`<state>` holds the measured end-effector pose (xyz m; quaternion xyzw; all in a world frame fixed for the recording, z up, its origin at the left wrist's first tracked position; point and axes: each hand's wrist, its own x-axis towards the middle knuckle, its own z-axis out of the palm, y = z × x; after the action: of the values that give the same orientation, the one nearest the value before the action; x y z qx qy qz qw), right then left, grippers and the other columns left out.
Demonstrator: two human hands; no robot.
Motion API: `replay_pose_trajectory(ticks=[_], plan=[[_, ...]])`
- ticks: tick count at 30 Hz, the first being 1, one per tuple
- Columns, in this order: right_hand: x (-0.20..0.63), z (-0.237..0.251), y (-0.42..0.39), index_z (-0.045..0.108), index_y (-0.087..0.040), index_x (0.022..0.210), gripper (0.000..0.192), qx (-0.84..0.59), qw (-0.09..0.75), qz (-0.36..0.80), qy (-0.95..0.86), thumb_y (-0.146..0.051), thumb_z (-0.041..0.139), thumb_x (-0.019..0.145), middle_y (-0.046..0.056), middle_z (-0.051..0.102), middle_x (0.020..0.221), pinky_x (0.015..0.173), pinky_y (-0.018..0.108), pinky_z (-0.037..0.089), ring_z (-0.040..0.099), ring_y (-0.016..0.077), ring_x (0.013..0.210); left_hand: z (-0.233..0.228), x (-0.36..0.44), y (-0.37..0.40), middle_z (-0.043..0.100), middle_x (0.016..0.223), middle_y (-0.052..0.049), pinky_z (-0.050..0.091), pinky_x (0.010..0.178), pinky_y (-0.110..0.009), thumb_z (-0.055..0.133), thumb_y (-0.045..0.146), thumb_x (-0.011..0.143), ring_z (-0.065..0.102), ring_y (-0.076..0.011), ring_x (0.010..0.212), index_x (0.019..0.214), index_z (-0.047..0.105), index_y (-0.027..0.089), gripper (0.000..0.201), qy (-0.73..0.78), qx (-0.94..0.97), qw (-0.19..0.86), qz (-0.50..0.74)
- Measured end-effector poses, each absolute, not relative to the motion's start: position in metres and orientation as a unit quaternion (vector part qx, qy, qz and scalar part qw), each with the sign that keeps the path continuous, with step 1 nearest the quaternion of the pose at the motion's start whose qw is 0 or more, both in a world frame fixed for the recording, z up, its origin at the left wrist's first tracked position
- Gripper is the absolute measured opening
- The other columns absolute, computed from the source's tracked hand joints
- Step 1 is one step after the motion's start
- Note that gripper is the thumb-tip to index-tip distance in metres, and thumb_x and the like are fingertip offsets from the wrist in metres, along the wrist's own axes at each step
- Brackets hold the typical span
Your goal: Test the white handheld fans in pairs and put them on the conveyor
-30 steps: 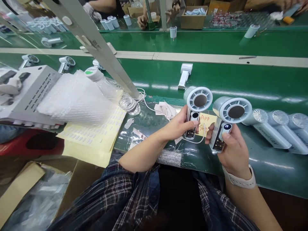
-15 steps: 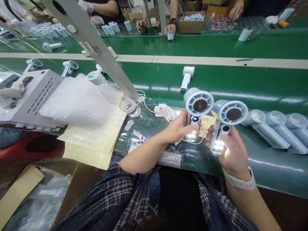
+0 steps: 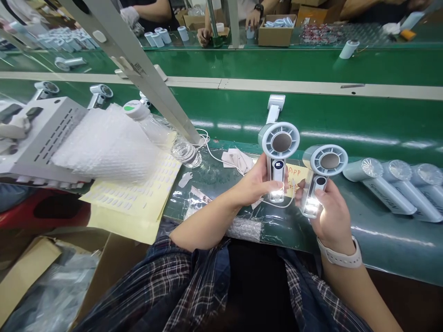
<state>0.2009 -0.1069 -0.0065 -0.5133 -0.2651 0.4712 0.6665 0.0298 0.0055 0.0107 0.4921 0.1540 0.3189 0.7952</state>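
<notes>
My left hand is wrapped round the handle of a light-blue handheld fan, held upright with its round grille facing me. The small display on its handle is lit and reads about 80. In my right hand is a second handheld fan of the same kind, tilted a little. Its display is dark. Light glares off the lower part of both handles near my thumbs. Behind them a yellow handwritten note and a white cable lie on the bench, partly hidden.
Several wrapped fans lie at the right. One fan rests on the green conveyor belt. A slanted metal post, plastic bottle, bubble wrap and sticker sheets stand left. Co-workers' hands are across the belt.
Both fans have shifted slightly left, the left one turned more upright. The fan on the belt has moved slightly right. A co-worker's hand across the belt has drawn back with a light-blue part.
</notes>
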Motion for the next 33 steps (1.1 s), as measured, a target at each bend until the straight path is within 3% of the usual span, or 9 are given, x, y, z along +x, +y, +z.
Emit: replay_pose_trajectory(ticks=[4, 12, 18, 25, 28, 30, 33], plan=[[0.199, -0.004, -0.107, 0.068, -0.025, 0.107, 0.02, -0.515, 0.665, 0.469, -0.27, -0.035, 0.072, 0.089, 0.002, 0.07, 0.095, 0.061, 0.036, 0.062, 0.066, 0.0186, 0.07, 0.007, 0.03, 0.008, 0.061, 0.109, -0.002, 0.057, 0.08, -0.034, 0.087, 0.034, 0.078, 0.067, -0.0153, 0.088, 0.121, 0.042, 0.023, 0.063, 0.169, 0.502, 0.79, 0.309], [0.199, -0.004, -0.112, 0.068, -0.026, 0.109, 0.017, -0.517, 0.657, 0.45, -0.312, -0.036, 0.069, 0.094, 0.003, 0.071, 0.095, 0.057, 0.033, 0.059, 0.066, 0.019, 0.07, 0.008, 0.031, 0.007, 0.06, 0.108, -0.001, 0.055, 0.085, -0.036, 0.09, 0.037, 0.078, 0.066, -0.0145, 0.09, 0.113, 0.043, 0.022, 0.06, 0.174, 0.506, 0.789, 0.303], [0.197, 0.0, -0.113, 0.071, -0.024, 0.11, 0.021, -0.51, 0.667, 0.469, -0.272, -0.033, 0.071, 0.091, 0.004, 0.073, 0.094, 0.055, 0.03, 0.058, 0.067, 0.0175, 0.069, 0.008, 0.031, 0.009, 0.061, 0.103, 0.0, 0.052, 0.081, -0.034, 0.087, 0.027, 0.076, 0.064, -0.0137, 0.087, 0.113, 0.042, 0.022, 0.059, 0.185, 0.506, 0.79, 0.293], [0.199, 0.002, -0.113, 0.073, -0.022, 0.108, 0.034, -0.476, 0.685, 0.505, -0.222, -0.051, 0.076, 0.092, 0.004, 0.073, 0.092, 0.05, 0.026, 0.055, 0.065, 0.0151, 0.063, 0.013, 0.032, 0.007, 0.063, 0.117, -0.008, 0.058, 0.085, -0.039, 0.081, 0.021, 0.077, 0.073, -0.0211, 0.099, 0.114, 0.041, 0.021, 0.055, 0.223, 0.546, 0.757, 0.281], [0.201, 0.0, -0.115, 0.076, -0.023, 0.107, 0.047, -0.444, 0.682, 0.534, -0.23, -0.068, 0.072, 0.093, 0.005, 0.074, 0.09, 0.051, 0.027, 0.057, 0.067, 0.0161, 0.064, 0.013, 0.033, 0.004, 0.065, 0.123, -0.012, 0.06, 0.083, -0.037, 0.094, 0.032, 0.072, 0.073, -0.0232, 0.102, 0.12, 0.041, 0.021, 0.072, 0.261, 0.554, 0.731, 0.301], [0.202, -0.002, -0.116, 0.08, -0.023, 0.106, 0.051, -0.445, 0.682, 0.535, -0.226, -0.072, 0.071, 0.093, 0.006, 0.077, 0.093, 0.058, 0.031, 0.063, 0.072, 0.0193, 0.072, 0.012, 0.033, 0.002, 0.069, 0.12, -0.011, 0.061, 0.075, -0.035, 0.097, 0.05, 0.072, 0.075, -0.0212, 0.09, 0.12, 0.037, 0.023, 0.081, 0.256, 0.543, 0.745, 0.291], [0.199, -0.003, -0.116, 0.083, -0.027, 0.105, 0.042, -0.466, 0.694, 0.506, -0.214, -0.066, 0.075, 0.092, 0.005, 0.082, 0.1, 0.078, 0.04, 0.069, 0.078, 0.0256, 0.087, 0.01, 0.033, -0.001, 0.074, 0.102, -0.005, 0.059, 0.057, -0.03, 0.073, 0.078, 0.087, 0.073, -0.0173, 0.063, 0.115, 0.031, 0.026, 0.073, 0.209, 0.508, 0.793, 0.263]])
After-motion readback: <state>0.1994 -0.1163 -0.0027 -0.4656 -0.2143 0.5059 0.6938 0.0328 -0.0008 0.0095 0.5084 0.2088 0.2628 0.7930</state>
